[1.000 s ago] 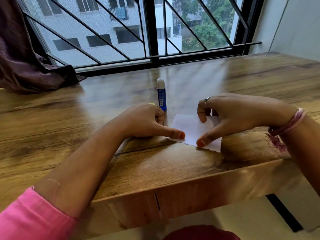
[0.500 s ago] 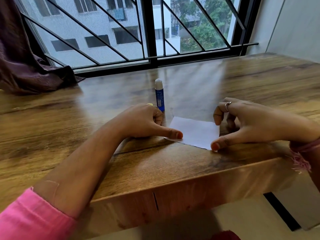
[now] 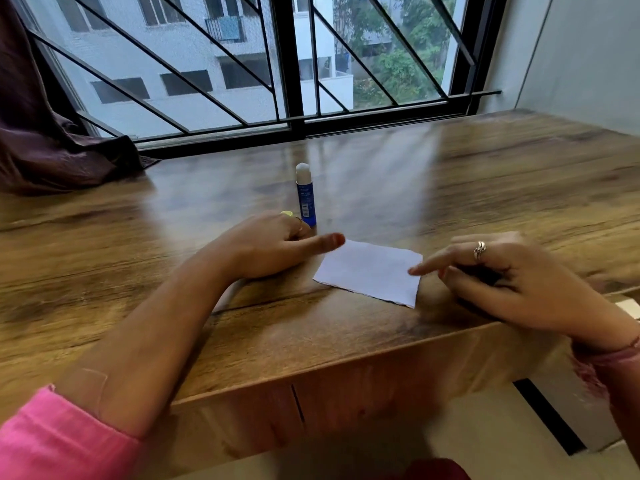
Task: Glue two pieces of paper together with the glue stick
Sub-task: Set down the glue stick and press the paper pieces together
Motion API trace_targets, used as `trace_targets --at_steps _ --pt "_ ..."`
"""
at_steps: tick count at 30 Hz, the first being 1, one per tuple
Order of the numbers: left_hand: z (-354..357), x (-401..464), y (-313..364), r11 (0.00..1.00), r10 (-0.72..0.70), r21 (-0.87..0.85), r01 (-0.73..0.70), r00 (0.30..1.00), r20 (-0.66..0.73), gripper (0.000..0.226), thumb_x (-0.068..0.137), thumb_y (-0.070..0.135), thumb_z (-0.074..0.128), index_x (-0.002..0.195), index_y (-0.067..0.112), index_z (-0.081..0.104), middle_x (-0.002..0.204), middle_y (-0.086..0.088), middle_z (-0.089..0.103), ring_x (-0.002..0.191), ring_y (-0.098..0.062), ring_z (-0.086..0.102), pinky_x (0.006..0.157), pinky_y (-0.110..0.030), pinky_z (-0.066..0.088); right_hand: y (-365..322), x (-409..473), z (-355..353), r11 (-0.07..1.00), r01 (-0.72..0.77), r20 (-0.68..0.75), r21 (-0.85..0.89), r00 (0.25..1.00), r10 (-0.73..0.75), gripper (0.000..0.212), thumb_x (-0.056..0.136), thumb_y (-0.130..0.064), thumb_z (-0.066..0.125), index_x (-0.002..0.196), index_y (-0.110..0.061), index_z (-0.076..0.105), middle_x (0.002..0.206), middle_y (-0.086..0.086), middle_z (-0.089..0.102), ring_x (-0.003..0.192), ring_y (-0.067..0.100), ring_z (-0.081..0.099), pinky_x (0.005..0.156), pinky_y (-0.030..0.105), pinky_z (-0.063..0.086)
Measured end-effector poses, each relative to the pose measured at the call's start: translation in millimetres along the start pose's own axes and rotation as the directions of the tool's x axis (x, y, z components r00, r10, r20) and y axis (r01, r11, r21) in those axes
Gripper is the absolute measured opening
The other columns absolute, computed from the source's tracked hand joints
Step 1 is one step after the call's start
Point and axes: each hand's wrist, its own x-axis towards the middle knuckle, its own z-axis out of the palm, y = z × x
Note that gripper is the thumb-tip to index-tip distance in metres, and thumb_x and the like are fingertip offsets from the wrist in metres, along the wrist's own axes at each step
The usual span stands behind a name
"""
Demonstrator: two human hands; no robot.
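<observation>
Paper (image 3: 369, 271) lies flat near the table's (image 3: 485, 188) near edge, seemingly stacked sheets laid for pressing. Right hand (image 3: 512, 282), fingers loose and gripping nothing, touches its right edge with one fingertip; left hand (image 3: 273, 247) rests just left, holding nothing, thumb extended. Glue stick (image 3: 305, 195) stands upright just beyond, within reach

A single wide-angle head-mounted view looks forward and steeply down from above the near edge of the brown wood-grain tabletop (image 3: 485, 188). It faces the black-barred window (image 3: 291, 64) at the far edge. Both forearms enter from the bottom corners, close to the lens. Straight lines bow toward the frame edges.
</observation>
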Motion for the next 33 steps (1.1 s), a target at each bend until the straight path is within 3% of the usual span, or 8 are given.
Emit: trace_targets --at_steps 4,9,14,16,19,24,27,33 --pt "-5 -6 13 0.995 0.073 0.073 -0.066 0.992 -0.101 0.043 0.09 0.056 0.046 0.068 0.019 0.047 0.059 0.006 0.046 0.049 -0.005 0.04 0.051 -0.025 0.028 1 -2 -2 0.998 0.041 0.06 0.038 0.997 -0.043 0.035 0.081 -0.005 0.058 0.104 -0.026 0.074 0.068 -0.015 0.061 0.049 0.014 0.056 0.046 0.029 0.043" --pt "-1 -28 45 0.959 0.264 0.16 -0.235 0.944 -0.197 0.017 0.091 0.042 0.045 0.092 0.028 0.055 0.049 0.012 0.039 0.041 -0.002 0.041 0.048 -0.019 0.028 1 0 -4 0.999 0.018 0.117 0.051 0.993 -0.024 0.035 0.081 -0.012 0.057 0.108 -0.028 0.072 0.075 -0.015 0.065 0.05 0.022 0.058 0.044 0.036 0.044" --pt "29 -64 75 0.945 0.32 0.148 -0.292 0.92 -0.225 0.031 0.09 0.046 0.044 0.109 0.032 0.065 0.042 0.014 0.026 0.038 0.004 0.031 0.043 -0.019 0.031 0 0 -5 0.999 0.016 0.161 0.044 0.987 -0.023 0.035 0.083 -0.028 0.052 0.112 -0.026 0.071 0.081 -0.02 0.065 0.056 0.017 0.061 0.048 0.037 0.048" --pt "41 -74 85 0.938 0.332 0.186 -0.292 0.912 -0.243 0.039 0.091 0.053 0.042 0.117 0.034 0.064 0.047 0.015 0.043 0.043 0.001 0.044 0.041 -0.019 0.039 0 0 -6 0.999 0.013 0.174 0.031 0.985 -0.019 0.035 0.083 -0.03 0.051 0.113 -0.027 0.07 0.082 -0.014 0.067 0.06 0.018 0.063 0.051 0.039 0.05" --pt "52 -81 91 0.935 0.337 0.219 -0.279 0.889 -0.309 0.047 0.089 0.061 0.04 0.125 0.038 0.06 0.078 0.013 0.071 0.059 -0.009 0.064 0.046 -0.027 0.05 -1 0 -6 1.0 0.018 0.183 0.025 0.983 -0.022 0.035 0.083 -0.031 0.052 0.114 -0.027 0.069 0.081 -0.017 0.065 0.061 0.014 0.062 0.052 0.037 0.051" --pt "56 -77 95 0.917 0.359 0.304 -0.258 0.868 -0.344 0.055 0.087 0.067 0.041 0.124 0.031 0.062 0.056 0.014 0.057 0.044 -0.003 0.046 0.038 -0.02 0.038 -2 1 -6 1.0 0.007 0.173 0.022 0.985 -0.01 0.036 0.082 -0.03 0.053 0.114 -0.026 0.069 0.072 -0.011 0.06 0.057 0.012 0.058 0.05 0.034 0.047" --pt "57 -77 96 0.922 0.354 0.287 -0.261 0.868 -0.348 0.056 0.087 0.068 0.04 0.122 0.031 0.063 0.057 0.013 0.06 0.046 -0.004 0.051 0.039 -0.021 0.04 -2 0 -5 1.0 0.008 0.171 -0.004 0.985 -0.007 0.037 0.081 -0.032 0.051 0.113 -0.029 0.07 0.071 -0.017 0.058 0.057 0.009 0.058 0.05 0.032 0.048" --pt "56 -75 95 0.923 0.353 0.276 -0.267 0.872 -0.338 0.054 0.086 0.068 0.042 0.119 0.032 0.064 0.054 0.014 0.058 0.045 -0.002 0.051 0.039 -0.018 0.04 -1 2 -3 0.998 -0.055 0.141 -0.027 0.988 0.058 0.031 0.084 -0.032 0.053 0.11 -0.032 0.07 0.093 -0.005 0.074 0.074 0.016 0.069 0.064 0.04 0.055"
